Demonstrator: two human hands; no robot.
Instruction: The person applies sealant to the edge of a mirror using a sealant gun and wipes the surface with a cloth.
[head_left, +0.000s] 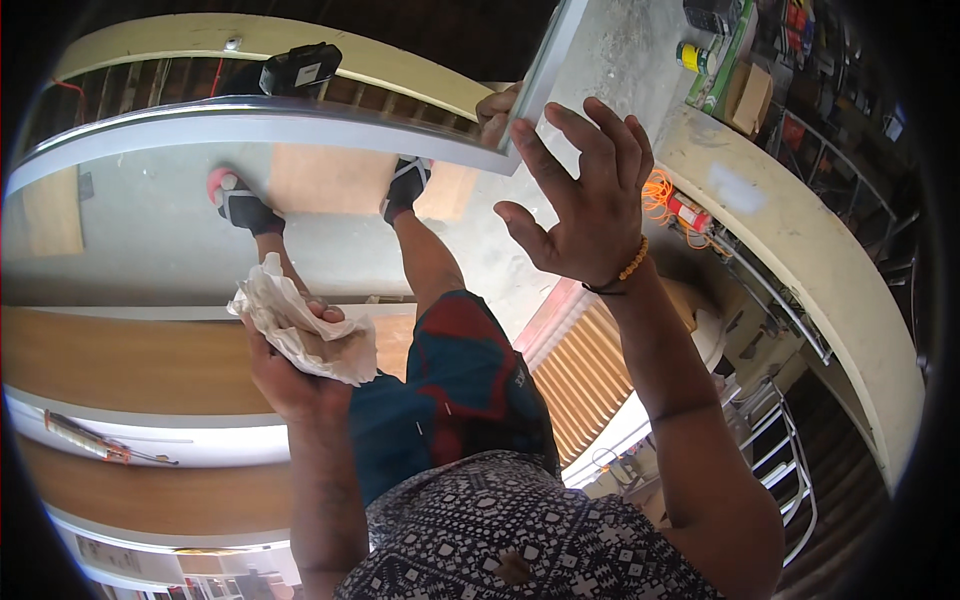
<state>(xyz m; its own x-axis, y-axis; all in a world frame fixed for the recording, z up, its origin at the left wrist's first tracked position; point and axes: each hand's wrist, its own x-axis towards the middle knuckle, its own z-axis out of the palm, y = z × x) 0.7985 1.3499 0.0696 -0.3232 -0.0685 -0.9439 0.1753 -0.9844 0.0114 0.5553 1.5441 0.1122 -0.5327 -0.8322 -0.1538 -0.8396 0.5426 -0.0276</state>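
My left hand [285, 380] is closed around a crumpled white paper or thin cloth [300, 325], which bulges out above the fingers. It is held at waist height, left of my shorts. My right hand [595, 190] is raised with the fingers spread and nothing in it. An orange bead bracelet and a dark band circle that wrist. The right hand is closest to the corner of a large mirror [300, 128] with a pale frame, and its fingers are partly reflected there. Whether the fingertips touch the frame I cannot tell.
Wooden shelves or boards [130, 360] with white edges lie to the left, a caulking gun [85, 437] on one. A curved pale ledge [800, 250] runs along the right, with a yellow-and-green can [695, 57] near its far end. Orange cord [658, 192] hangs beside it.
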